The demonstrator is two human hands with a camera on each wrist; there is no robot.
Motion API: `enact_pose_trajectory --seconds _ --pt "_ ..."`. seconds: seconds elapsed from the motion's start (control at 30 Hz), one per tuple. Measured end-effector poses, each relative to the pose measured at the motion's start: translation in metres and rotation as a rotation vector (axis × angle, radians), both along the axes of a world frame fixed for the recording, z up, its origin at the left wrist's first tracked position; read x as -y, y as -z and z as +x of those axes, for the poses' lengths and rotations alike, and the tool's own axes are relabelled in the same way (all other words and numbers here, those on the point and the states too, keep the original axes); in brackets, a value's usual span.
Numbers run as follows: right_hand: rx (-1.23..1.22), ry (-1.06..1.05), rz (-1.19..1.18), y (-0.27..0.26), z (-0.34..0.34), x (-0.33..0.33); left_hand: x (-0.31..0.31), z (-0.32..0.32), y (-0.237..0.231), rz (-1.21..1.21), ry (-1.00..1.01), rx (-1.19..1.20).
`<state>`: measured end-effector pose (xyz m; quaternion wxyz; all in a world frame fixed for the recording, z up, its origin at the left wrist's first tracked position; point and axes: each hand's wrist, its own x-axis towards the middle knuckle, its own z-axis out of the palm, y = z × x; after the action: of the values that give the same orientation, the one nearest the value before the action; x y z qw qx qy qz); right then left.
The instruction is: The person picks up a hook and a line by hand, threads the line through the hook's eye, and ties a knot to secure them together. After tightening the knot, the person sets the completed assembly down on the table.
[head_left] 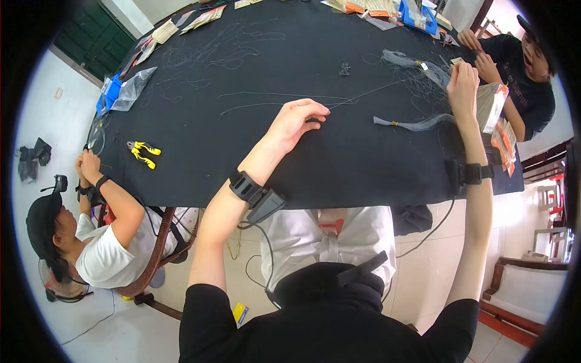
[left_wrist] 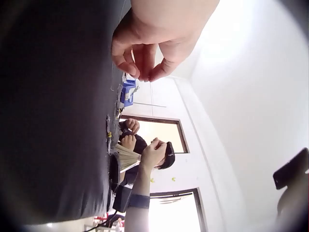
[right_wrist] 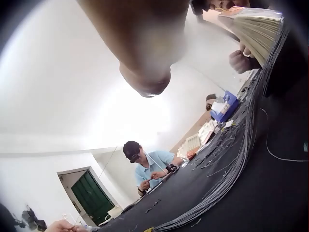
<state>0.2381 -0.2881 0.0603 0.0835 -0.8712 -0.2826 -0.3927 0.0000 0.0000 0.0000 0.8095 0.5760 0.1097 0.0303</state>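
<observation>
My left hand (head_left: 296, 124) is over the middle of the black table, its thumb and fingertips pinching a thin grey strand (head_left: 369, 94). In the left wrist view, the left fingertips (left_wrist: 145, 77) meet at the strand. The strand slants up to the right toward my raised right hand (head_left: 463, 91), whose fingers are curled in a pinch; the tips are hidden in the right wrist view. Near that hand lies a bundle of grey strands (head_left: 423, 125) with a yellow tie. A second, tangled bundle (head_left: 405, 59) with a white tag lies farther back. Loose strand ends (head_left: 272, 95) trail left of my left hand.
Yellow-handled pliers (head_left: 144, 154) lie at the left. A thick stack of paper cards (head_left: 491, 106) stands beside my right arm. Blue trays (head_left: 417, 17) and packets line the far edge. People sit at the left and right sides. A small dark tangle (head_left: 344, 69) lies mid-table.
</observation>
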Motion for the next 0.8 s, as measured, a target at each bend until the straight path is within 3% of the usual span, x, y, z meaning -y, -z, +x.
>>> enact_pose_trajectory --seconds 0.07,0.17,0.2,0.3,0.33,0.43,0.63,0.67,0.8 --pt "0.001 -0.051 0.053 -0.003 -0.005 0.002 0.002 -0.002 -0.004 0.025 0.025 -0.004" --pt "-0.463 -0.101 0.602 -0.012 -0.028 -0.006 0.004 -0.006 -0.012 0.058 0.050 -0.013" --pt "-0.612 -0.409 0.964 -0.010 -0.021 -0.011 0.003 -0.006 -0.014 0.067 0.072 0.002" --pt "-1.098 -0.874 1.601 -0.014 -0.025 -0.007 0.006 -0.006 -0.017 0.081 0.126 0.033" --pt "-1.140 -0.893 1.726 -0.015 -0.028 -0.007 0.007 -0.007 -0.018 0.089 0.129 0.041" --pt "-1.254 -1.185 1.611 0.012 -0.007 0.012 0.007 -0.009 -0.022 0.100 0.128 0.059" --pt "-1.359 -1.125 1.560 0.025 -0.017 0.010 0.003 -0.008 -0.018 0.115 0.160 0.054" --pt "-1.327 -0.985 1.629 0.025 -0.021 0.007 0.004 -0.008 -0.017 0.125 0.165 0.055" --pt "-1.355 -0.996 1.641 0.035 -0.013 0.011 0.004 -0.008 -0.019 0.161 0.144 0.075"
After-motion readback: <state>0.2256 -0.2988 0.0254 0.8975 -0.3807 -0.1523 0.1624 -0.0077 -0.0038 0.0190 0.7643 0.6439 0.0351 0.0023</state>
